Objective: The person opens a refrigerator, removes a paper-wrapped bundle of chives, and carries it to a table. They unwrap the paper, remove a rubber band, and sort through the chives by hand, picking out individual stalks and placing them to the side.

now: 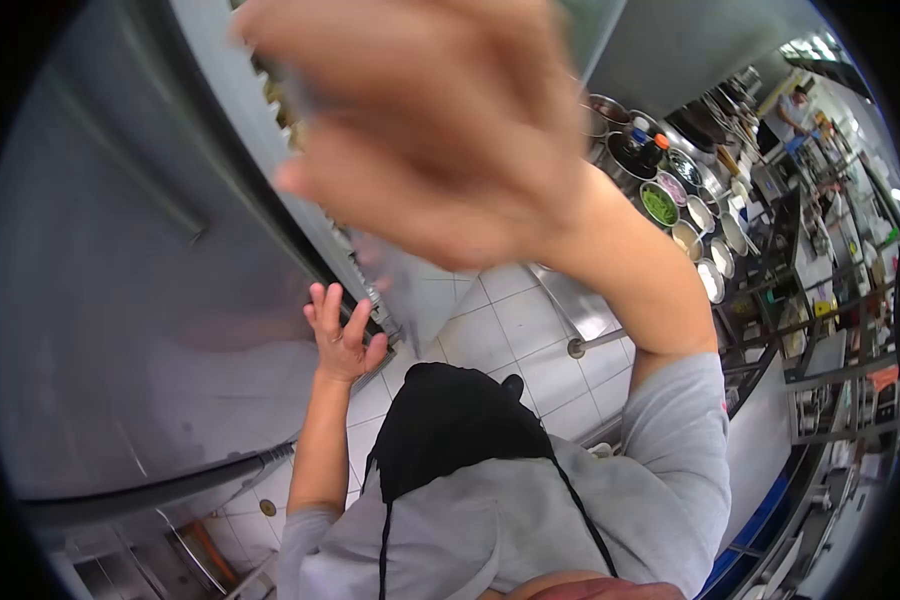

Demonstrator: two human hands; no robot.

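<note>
My right hand [440, 140] is raised close to the camera, large and smeared by motion. Its fingers look bent, and I cannot tell whether anything is in them. Lower down, my left hand [340, 335] is open with fingers spread, right by the edge of a large grey metal door [170, 330]. A long handle-like bar [140, 150] runs down that door. Along its edge is a pale frame [240, 110], partly covered by my right hand. A see-through sheet [410, 290] hangs beside the frame.
On the right, a steel counter [582, 310] carries several bowls, one with chopped greens [658, 204], and an orange-capped bottle [660, 146]. Utensils and racks fill the far right, where another person [792, 108] stands. White tiles [500, 325] cover the floor.
</note>
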